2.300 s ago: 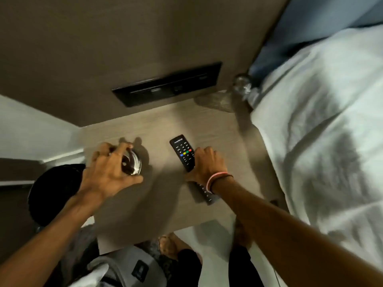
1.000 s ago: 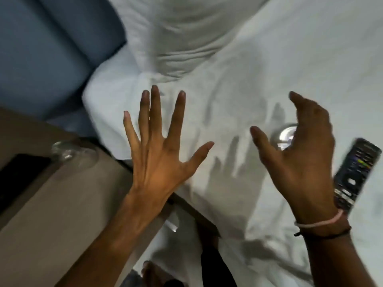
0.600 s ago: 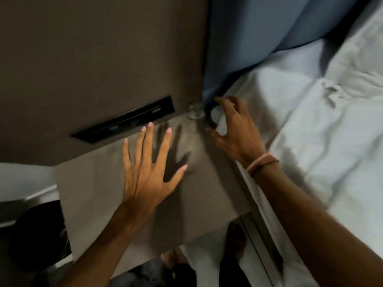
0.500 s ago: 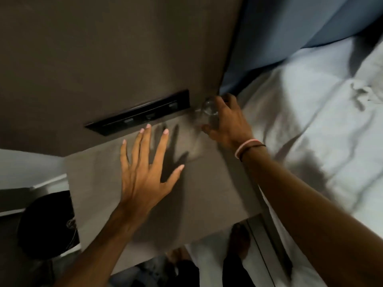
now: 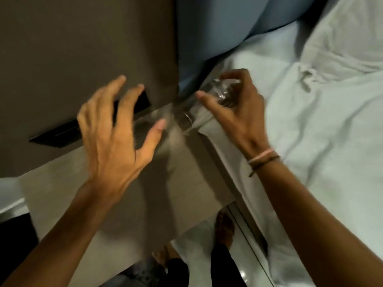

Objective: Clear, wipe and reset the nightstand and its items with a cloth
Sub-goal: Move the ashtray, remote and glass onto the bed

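My right hand point(image 5: 238, 114) grips a clear drinking glass point(image 5: 207, 100) by its rim, tilted and lifted above the far right corner of the pale wooden nightstand point(image 5: 186, 183). The glass is blurred. My left hand point(image 5: 116, 133) hovers over the back of the nightstand with its fingers spread and holds nothing. No cloth is in view.
A black switch panel point(image 5: 68, 129) is set into the brown wall panel behind the nightstand. A white-sheeted bed point(image 5: 321, 131) with a pillow lies right of the nightstand, against a blue headboard point(image 5: 228, 21). My bare feet point(image 5: 224, 226) stand on the white floor below.
My right hand has closed on the glass at the nightstand's back corner and raised it toward the bed. My left hand lifted off the tabletop and curled slightly.
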A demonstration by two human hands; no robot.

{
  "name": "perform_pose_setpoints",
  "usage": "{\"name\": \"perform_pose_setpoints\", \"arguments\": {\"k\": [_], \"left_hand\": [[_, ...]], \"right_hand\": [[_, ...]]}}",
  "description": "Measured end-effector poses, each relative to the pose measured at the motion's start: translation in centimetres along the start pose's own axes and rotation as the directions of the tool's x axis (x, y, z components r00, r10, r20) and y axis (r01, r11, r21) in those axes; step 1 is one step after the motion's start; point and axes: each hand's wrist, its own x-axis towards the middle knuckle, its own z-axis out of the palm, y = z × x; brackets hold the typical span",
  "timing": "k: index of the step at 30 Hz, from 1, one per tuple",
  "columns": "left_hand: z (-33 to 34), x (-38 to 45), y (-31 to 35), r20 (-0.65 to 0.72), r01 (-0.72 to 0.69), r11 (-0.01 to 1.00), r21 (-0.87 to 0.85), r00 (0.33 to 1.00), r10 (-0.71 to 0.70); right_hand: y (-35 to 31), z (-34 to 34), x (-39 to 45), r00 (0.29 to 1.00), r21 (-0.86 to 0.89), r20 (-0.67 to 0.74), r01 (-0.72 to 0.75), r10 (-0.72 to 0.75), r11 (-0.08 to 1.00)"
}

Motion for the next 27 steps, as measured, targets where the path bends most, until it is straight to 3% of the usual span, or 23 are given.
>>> {"name": "perform_pose_setpoints", "arguments": {"k": [2,5,8,11,17,19,22,24,27], "left_hand": [[-0.1,2.8,4.3,-0.044,-0.036,0.996,-0.080,0.999,0.033],[0.2,5.1,10.1,-0.072,-0.122,0.983,-0.140,0.991,0.113],[1.9,5.9,16.4,-0.052,-0.226,0.960,-0.167,0.974,0.220],[4.7,5.3,22.6,0.010,-0.272,0.940,-0.206,0.960,0.280],[8.1,2.9,27.7,0.109,-0.294,0.935,-0.197,0.941,0.319],[7.6,2.4,26.6,0.110,-0.269,0.950,-0.155,0.951,0.288],[5.3,1.6,22.6,0.090,-0.201,0.977,-0.066,0.974,0.207],[3.1,0.6,19.2,0.094,-0.126,0.992,0.029,0.988,0.123],[-1.9,-2.7,13.3,0.087,0.079,0.977,0.199,0.991,-0.098]], "right_hand": [[1.0,-7.2,0.8,0.983,0.072,-0.149,-0.097,0.106,0.993],[3.8,-16.0,2.2,0.926,0.204,-0.239,-0.248,0.294,0.947],[8.4,-23.0,2.8,0.848,0.191,-0.286,-0.406,0.446,0.894],[13.8,-27.8,2.1,0.793,0.088,-0.360,-0.495,0.491,0.864],[19.0,-29.5,-0.2,0.788,-0.318,-0.374,-0.605,0.490,0.730],[17.6,-28.6,0.4,0.831,-0.499,-0.450,-0.537,0.326,0.680],[12.8,-24.8,1.2,0.895,-0.546,-0.444,-0.222,-0.054,0.808],[9.5,-20.5,0.7,0.909,-0.558,-0.314,0.058,-0.276,0.828],[3.9,-11.6,-2.0,0.905,-0.501,0.024,0.378,-0.424,0.778]]}}
